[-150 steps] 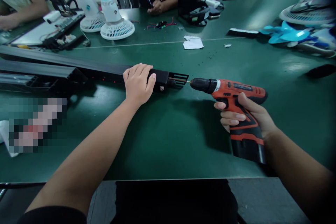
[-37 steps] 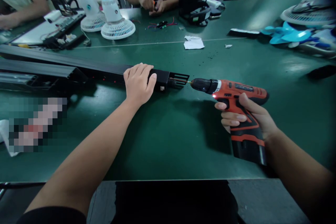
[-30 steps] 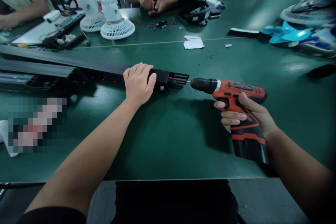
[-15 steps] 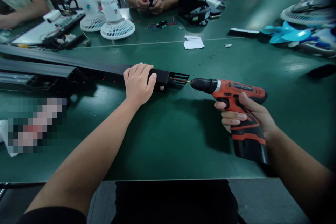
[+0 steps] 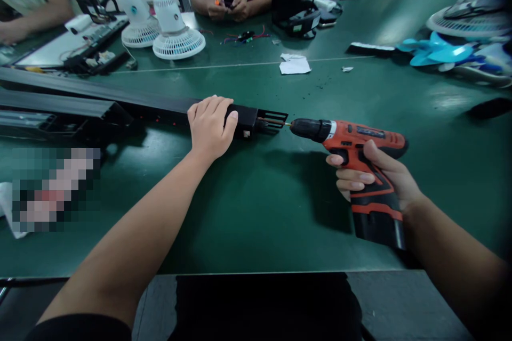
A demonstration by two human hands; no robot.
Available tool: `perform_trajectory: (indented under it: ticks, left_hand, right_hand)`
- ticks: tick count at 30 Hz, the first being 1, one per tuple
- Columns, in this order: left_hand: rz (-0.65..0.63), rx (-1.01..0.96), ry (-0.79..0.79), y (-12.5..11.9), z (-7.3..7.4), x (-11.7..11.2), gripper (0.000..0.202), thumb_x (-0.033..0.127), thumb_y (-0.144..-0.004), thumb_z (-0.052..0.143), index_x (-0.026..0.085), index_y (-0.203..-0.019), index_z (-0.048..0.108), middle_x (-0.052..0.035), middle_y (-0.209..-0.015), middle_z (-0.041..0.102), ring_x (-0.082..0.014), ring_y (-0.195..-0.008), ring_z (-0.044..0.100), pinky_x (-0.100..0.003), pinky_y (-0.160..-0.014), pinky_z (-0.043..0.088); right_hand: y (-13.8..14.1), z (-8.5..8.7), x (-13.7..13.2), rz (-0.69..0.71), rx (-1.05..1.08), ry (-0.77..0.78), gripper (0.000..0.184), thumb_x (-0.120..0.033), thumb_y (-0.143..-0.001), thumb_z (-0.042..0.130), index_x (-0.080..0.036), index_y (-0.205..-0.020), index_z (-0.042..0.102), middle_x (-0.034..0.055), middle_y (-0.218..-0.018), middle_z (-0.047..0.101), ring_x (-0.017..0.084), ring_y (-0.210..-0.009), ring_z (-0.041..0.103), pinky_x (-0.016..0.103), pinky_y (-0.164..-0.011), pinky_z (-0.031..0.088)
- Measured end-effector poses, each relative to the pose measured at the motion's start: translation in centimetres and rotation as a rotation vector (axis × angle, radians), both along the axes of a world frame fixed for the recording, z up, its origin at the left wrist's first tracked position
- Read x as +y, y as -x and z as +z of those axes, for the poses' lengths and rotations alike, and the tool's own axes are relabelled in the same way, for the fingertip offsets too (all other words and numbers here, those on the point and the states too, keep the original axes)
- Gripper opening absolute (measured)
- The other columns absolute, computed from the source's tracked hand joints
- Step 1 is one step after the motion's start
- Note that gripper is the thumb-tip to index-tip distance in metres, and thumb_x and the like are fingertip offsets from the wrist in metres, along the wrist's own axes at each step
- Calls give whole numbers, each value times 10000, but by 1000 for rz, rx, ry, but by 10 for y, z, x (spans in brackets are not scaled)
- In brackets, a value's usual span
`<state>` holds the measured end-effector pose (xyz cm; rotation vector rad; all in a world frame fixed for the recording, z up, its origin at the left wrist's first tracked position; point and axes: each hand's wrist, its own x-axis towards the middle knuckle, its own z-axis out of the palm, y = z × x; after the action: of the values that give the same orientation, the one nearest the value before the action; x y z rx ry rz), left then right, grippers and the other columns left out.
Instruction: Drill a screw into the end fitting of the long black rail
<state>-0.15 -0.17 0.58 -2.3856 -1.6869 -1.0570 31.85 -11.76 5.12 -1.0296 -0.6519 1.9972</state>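
Observation:
My left hand [image 5: 212,125] is closed over a long black rectangular housing [image 5: 247,117] lying on the green table. Slotted black fins [image 5: 272,117] stick out of the housing's right end. In my right hand [image 5: 390,170] is an orange and black cordless drill [image 5: 360,141], held by its handle with a finger at the trigger. The drill lies level and points left. Its thin bit [image 5: 287,124] reaches the fins at the housing's end; whether the tip sits in a screw is too small to tell.
More black profiles [image 5: 56,106] lie to the left. White fans [image 5: 176,32] stand farther back, near a paper scrap [image 5: 295,64] and a small wired board [image 5: 246,37]. Blue fan blades [image 5: 436,50] are at the right. Across the table, a person's hands [image 5: 228,8] hold something small.
The drill's handle and battery end have tilted very slightly to the left. My left hand and the housing stay where they were.

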Motion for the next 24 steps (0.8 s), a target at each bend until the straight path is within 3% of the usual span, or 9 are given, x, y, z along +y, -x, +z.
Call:
perform_trajectory:
  ticks: [6, 16, 24]
  left_hand:
    - [-3, -1, 23, 1, -1, 1, 489, 490, -1181, 387, 341, -1433, 779, -73, -1564, 816, -385, -1598, 633, -588, -1373, 360]
    - [5, 13, 18, -1, 1, 1, 512, 472, -1174, 370, 313, -1432, 783, -91, -1556, 819, -391, -1595, 641, -582, -1359, 376]
    - [11, 25, 1, -1, -2, 3, 534, 490, -1183, 346, 325, -1431, 788, -81, -1550, 824, -374, -1586, 654, -578, -1350, 394]
  right_hand:
    - [-2, -1, 2, 43, -61, 1, 414, -636, -732, 350, -255, -836, 473, -132, -462, 157, -11, -423, 102, 133, -348, 312]
    - [0, 1, 0, -12, -6, -5, 356, -577, -764, 358, -255, -852, 481, -120, -492, 293, -23, -419, 112, 119, -353, 327]
    - [3, 2, 0, -30, -25, -21, 331, -561, -752, 400, -254, -847, 480, -121, -485, 284, -17, -430, 141, 115, -357, 333]
